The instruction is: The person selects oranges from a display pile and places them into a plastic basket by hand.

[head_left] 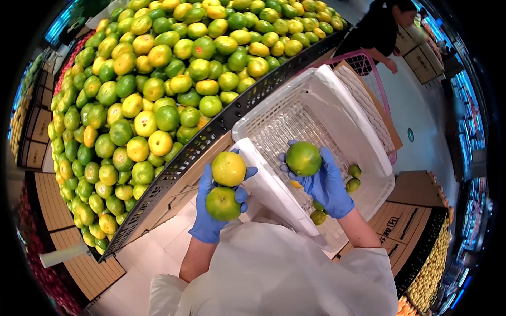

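Smock (pixel 279 268), white, fills the near foreground. Left grip (pixel 201 204), gloved in blue, is curled round two fruits: a yellow fruit (pixel 229 168) sits next to a paler green fruit (pixel 222 204), apparently in contact. Right grip (pixel 331 190), also gloved, is closed about one dark green fruit (pixel 303 158), fingers on either side, upper face exposed.

The right grip is above the crate (pixel 390 190); the left is just outside it, beside the near white strip (pixel 274 190), with floor tiles (pixel 171 231) below. Loose fruit (pixel 354 170) lies low in the crate, some of it partly hidden by the right forearm and glove.

Assessment: the double hold appears the less secure. Support both fruits from beneath with the palm, keep the fingers wrapped, and avoid pressing one skin hard against the other. Round fruit may roll out, so moderate, even pressure is advised. Any release is best made low and gently, to limit bruising.

Beyond the crate's left side, a black rail (pixel 184 142) retains a large heap (pixel 142 89) of green and yellow citrus. Farther off are a pink cart (pixel 383 92) and a person (pixel 369 31) in dark clothing.
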Demonstrator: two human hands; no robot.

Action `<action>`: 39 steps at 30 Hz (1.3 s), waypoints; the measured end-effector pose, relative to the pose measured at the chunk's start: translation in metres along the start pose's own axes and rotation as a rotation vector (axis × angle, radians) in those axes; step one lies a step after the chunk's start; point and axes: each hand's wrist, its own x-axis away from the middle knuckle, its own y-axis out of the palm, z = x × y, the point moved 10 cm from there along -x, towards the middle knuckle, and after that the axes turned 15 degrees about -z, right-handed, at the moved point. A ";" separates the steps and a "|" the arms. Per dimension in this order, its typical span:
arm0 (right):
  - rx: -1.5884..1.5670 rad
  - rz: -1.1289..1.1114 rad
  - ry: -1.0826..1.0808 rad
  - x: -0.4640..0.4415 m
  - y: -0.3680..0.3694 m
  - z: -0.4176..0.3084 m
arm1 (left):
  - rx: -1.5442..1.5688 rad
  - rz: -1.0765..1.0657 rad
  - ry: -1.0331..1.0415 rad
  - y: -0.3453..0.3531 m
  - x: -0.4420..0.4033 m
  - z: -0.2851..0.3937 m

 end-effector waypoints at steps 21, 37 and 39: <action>1.071 -0.226 0.318 -0.240 0.127 0.201 | 0.022 0.027 0.502 -0.003 0.215 0.223; 2.500 -0.596 -0.566 -0.347 0.164 0.095 | -0.057 -0.001 0.661 0.014 0.150 0.253; 2.451 -0.614 -0.556 -0.349 0.154 0.089 | -0.048 0.021 0.682 0.013 0.142 0.249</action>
